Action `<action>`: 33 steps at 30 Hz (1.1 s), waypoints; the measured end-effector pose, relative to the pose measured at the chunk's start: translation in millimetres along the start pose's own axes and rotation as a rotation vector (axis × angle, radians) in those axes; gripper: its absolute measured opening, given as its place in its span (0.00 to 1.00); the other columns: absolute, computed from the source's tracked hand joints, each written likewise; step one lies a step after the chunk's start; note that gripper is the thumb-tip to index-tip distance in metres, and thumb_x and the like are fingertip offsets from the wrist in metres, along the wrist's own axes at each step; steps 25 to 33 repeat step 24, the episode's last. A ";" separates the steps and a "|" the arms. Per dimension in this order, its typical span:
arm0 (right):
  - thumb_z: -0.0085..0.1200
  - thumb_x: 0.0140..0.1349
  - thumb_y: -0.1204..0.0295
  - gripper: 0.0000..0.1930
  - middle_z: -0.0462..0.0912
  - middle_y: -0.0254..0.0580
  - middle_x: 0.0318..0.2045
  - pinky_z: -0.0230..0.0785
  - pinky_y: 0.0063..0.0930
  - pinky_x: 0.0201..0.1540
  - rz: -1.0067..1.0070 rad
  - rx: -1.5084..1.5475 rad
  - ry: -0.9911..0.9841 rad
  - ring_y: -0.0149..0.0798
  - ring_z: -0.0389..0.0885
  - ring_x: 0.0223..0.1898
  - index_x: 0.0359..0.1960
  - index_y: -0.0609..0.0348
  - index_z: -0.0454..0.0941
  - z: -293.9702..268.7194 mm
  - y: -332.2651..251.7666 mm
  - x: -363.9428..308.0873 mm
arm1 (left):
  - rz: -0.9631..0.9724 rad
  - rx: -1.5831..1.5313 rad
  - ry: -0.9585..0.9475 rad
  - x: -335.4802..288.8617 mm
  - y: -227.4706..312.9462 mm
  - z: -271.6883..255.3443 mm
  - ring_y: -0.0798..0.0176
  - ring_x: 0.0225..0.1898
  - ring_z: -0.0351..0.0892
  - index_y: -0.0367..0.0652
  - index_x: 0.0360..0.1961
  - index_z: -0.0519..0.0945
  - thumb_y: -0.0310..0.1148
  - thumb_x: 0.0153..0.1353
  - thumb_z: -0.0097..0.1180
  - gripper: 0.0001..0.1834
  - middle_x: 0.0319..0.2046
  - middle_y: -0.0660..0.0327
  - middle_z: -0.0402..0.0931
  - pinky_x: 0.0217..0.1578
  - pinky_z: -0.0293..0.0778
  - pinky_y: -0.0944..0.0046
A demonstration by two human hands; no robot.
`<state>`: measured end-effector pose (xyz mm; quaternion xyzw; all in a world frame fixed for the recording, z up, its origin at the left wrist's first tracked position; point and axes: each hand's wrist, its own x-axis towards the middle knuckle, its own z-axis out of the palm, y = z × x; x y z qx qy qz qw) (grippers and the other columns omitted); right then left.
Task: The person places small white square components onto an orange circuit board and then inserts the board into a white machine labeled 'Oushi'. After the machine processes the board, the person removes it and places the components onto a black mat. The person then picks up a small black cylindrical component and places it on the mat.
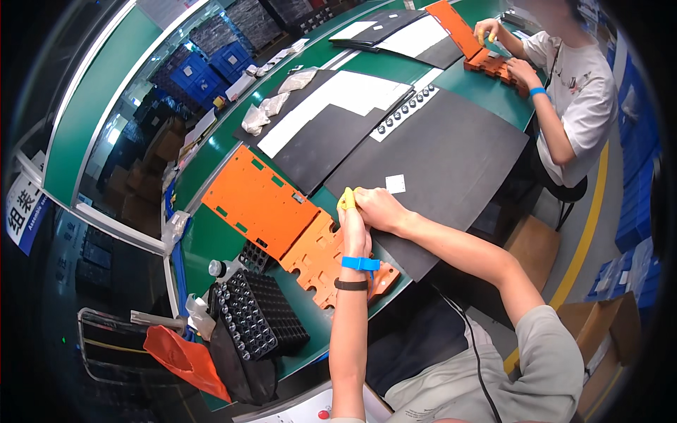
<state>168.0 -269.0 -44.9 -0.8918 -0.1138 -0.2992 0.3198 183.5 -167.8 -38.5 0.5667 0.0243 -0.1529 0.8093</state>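
My left hand (355,235), with yellow finger covers (347,199) on its fingertips and a blue strap (360,264) at the wrist, is raised over the right side of an orange moulded base (315,262). Against its fingertips presses my right hand (381,209), thumb and fingers pinched together. Both hands are closed where they meet; whatever lies between them is too small or hidden to make out. An orange flat panel (257,199) with slots adjoins the base on the far left. Just beyond my right hand, a small white label (395,184) lies on a large black sheet (462,141).
A black tray of round cells (243,317) stands left of my left forearm, beside an orange-red bag (180,359). A white strip of round black parts (407,113) lies farther off. Another person (575,92) works at a second orange piece (455,28) at the far right.
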 end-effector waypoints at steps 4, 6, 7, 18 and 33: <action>0.57 0.56 0.72 0.08 0.82 0.52 0.30 0.78 0.44 0.32 -0.010 -0.072 0.006 0.55 0.84 0.29 0.29 0.65 0.77 -5.6 -4.4 -0.3 | -0.047 -0.043 -0.036 -4.1 6.6 3.9 0.64 0.56 0.75 0.48 0.58 0.69 0.49 0.75 0.47 0.20 0.53 0.64 0.74 0.54 0.75 0.59; 0.57 0.55 0.71 0.08 0.82 0.51 0.30 0.78 0.43 0.31 -0.010 -0.132 -0.012 0.54 0.84 0.29 0.29 0.65 0.77 -6.6 -6.9 -1.1 | -0.087 -0.057 -0.046 -8.2 12.1 4.5 0.64 0.57 0.74 0.48 0.60 0.68 0.49 0.75 0.48 0.21 0.54 0.63 0.73 0.56 0.74 0.59; 0.57 0.55 0.71 0.07 0.82 0.51 0.30 0.77 0.43 0.31 -0.016 -0.138 0.005 0.53 0.84 0.29 0.29 0.64 0.77 -5.3 -6.1 -1.0 | -0.106 -0.078 -0.064 -7.4 12.3 3.1 0.63 0.58 0.73 0.47 0.62 0.67 0.48 0.75 0.48 0.23 0.56 0.61 0.72 0.57 0.74 0.59; 0.63 0.52 0.70 0.10 0.82 0.45 0.30 0.76 0.40 0.35 -0.104 -0.081 0.279 0.47 0.81 0.35 0.33 0.62 0.79 -15.5 -19.8 2.4 | -0.048 -0.404 -0.166 -11.5 11.9 8.7 0.66 0.55 0.77 0.47 0.53 0.76 0.52 0.76 0.45 0.21 0.53 0.66 0.78 0.56 0.74 0.62; 0.65 0.51 0.69 0.20 0.82 0.49 0.43 0.75 0.38 0.46 -0.160 0.158 0.280 0.49 0.80 0.44 0.47 0.59 0.80 -18.9 -28.7 5.6 | -0.128 -0.634 -0.176 -4.2 0.7 -0.3 0.59 0.57 0.76 0.46 0.57 0.74 0.50 0.77 0.37 0.23 0.56 0.59 0.76 0.58 0.74 0.57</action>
